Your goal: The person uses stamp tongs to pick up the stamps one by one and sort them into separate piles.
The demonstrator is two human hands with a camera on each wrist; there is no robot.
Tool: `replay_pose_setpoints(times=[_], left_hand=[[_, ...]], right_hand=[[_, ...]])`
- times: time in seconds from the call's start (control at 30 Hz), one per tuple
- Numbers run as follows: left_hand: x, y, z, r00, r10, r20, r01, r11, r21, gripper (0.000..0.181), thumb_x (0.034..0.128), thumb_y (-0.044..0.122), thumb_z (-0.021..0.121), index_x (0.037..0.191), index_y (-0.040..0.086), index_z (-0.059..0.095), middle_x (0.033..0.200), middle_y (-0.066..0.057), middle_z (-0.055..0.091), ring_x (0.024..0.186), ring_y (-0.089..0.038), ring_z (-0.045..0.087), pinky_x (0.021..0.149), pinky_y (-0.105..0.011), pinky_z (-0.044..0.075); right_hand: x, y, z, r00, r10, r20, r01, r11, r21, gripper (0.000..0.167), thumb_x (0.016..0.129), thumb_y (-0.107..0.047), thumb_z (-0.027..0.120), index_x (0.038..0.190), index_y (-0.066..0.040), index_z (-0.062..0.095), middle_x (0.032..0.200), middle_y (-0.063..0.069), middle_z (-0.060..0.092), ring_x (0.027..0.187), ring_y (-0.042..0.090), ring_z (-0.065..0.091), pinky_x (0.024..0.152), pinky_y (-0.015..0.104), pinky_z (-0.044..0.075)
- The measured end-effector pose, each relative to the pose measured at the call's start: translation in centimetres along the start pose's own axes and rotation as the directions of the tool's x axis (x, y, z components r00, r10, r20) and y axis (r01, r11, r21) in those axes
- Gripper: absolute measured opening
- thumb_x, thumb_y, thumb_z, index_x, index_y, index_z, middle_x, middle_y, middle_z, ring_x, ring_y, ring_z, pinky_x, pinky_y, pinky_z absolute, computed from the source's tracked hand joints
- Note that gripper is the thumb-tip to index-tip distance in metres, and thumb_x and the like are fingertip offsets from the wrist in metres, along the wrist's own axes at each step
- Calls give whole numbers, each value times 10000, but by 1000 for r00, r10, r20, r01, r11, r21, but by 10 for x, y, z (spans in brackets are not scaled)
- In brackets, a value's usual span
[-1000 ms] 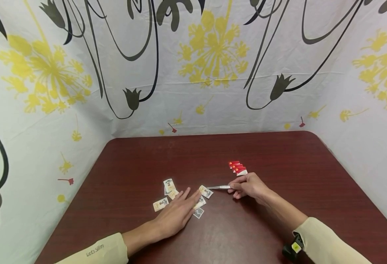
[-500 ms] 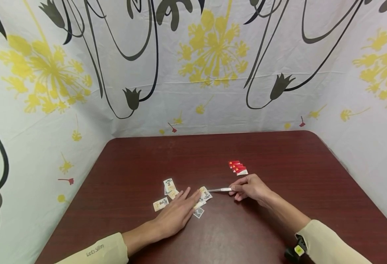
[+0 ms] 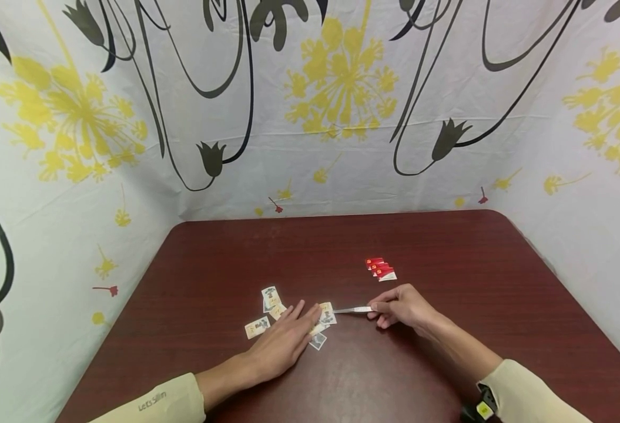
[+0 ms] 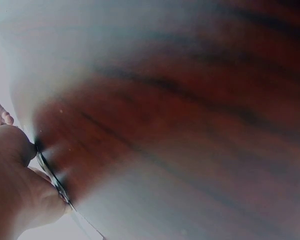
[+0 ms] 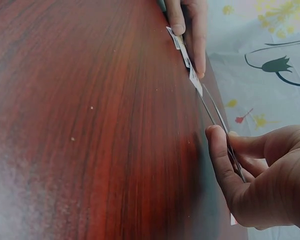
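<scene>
My left hand (image 3: 275, 349) rests with fingers extended over several small white-edged picture stamps (image 3: 257, 327), partly hiding them. Its fingertips touch a stamp (image 3: 328, 315) by the index finger. Silver tweezers (image 3: 362, 309) are pinched between thumb and fingers of my right hand (image 3: 402, 305), to the right. Their tips meet that stamp's right edge; whether they grip it, I cannot tell. In the right wrist view the tweezers' arms stand slightly apart, pointing at a stamp (image 5: 195, 81) beside the left fingers. The left wrist view shows the left hand (image 4: 17, 185) and the thin edge of some paper.
Overlapping red-and-white stamps (image 3: 381, 269) lie farther back, beyond the right hand. Everything lies on a dark red wooden table (image 3: 225, 252). A white cloth (image 3: 310, 188) with printed flowers hangs behind it and along both sides.
The right hand with the tweezers has come slightly nearer to me. The stamp at the tips has turned and shifted toward the pile by the left hand, which stays still.
</scene>
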State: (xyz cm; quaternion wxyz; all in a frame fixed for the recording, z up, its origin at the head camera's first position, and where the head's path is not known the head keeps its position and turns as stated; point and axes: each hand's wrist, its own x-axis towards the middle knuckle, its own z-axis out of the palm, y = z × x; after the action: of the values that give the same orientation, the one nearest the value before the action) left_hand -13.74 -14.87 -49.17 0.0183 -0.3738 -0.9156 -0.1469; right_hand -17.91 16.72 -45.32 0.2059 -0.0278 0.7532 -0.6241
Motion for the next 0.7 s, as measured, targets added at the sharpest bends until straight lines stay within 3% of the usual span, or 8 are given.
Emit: replay_pose_setpoints(times=[0.7], left_hand=[[0,1,1,1000,-11,5,11,1000,13,529,1120,188,541,1620,52,432,1664,-125,409,1547,-408,332,1268,-540,273]], right_hand=[[2,-6,-1,998,-33,-48,33,999,-12,215,1012,16,681,1114,203,711,903,253,766,625,164,699,634,300,639]])
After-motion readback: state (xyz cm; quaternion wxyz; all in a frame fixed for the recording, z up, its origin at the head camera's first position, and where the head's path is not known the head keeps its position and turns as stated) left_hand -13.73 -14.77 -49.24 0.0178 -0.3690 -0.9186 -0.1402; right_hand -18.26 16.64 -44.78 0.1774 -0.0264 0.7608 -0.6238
